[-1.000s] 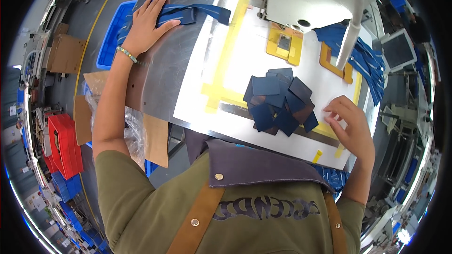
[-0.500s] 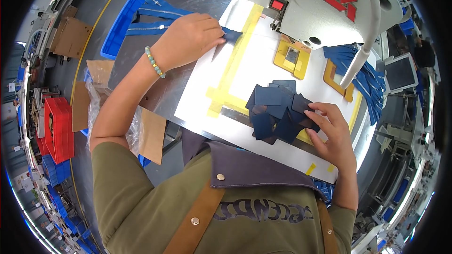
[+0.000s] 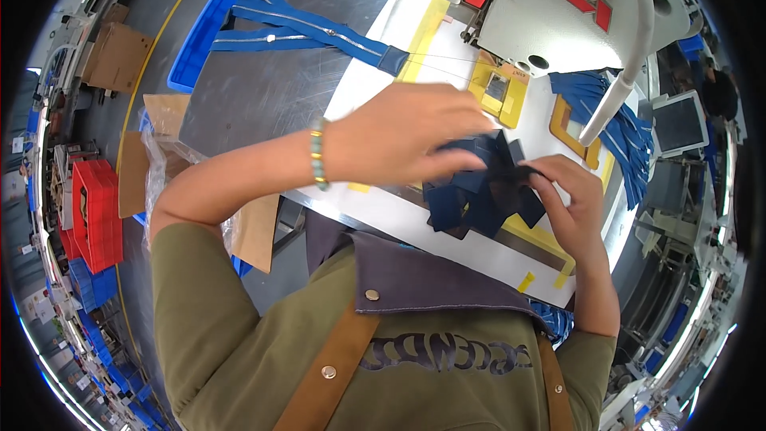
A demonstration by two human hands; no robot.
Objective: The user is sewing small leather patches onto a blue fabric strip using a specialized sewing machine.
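My left hand [image 3: 403,132] hovers over a pile of dark-blue square patches [image 3: 448,209], fingers extended and apart, with nothing visibly in them. It hides part of the pile. At the pile's right side my right hand [image 3: 566,195] pinches a dark patch [image 3: 516,173] between thumb and index finger. Above my left hand, blue zipper strips [image 3: 295,37] lie from the metal table onto the white board, a square patch [image 3: 393,60] at their right end. A yellow clamp plate [image 3: 508,112] sits under the sewing machine head [image 3: 527,8], with an orange frame [image 3: 562,128] beside it.
A blue tray [image 3: 191,44] is at the table's back left. More zipper strips [image 3: 626,164] hang at the right. Cardboard [image 3: 257,235] and plastic wrap lie at my left side. A red crate [image 3: 100,219] stands on the floor left, a screen [image 3: 678,124] far right.
My left hand left the zipper strips and moved down and right over the pile. My right hand went from loose fingers to pinching a patch. The strips now lie stretched onto the board.
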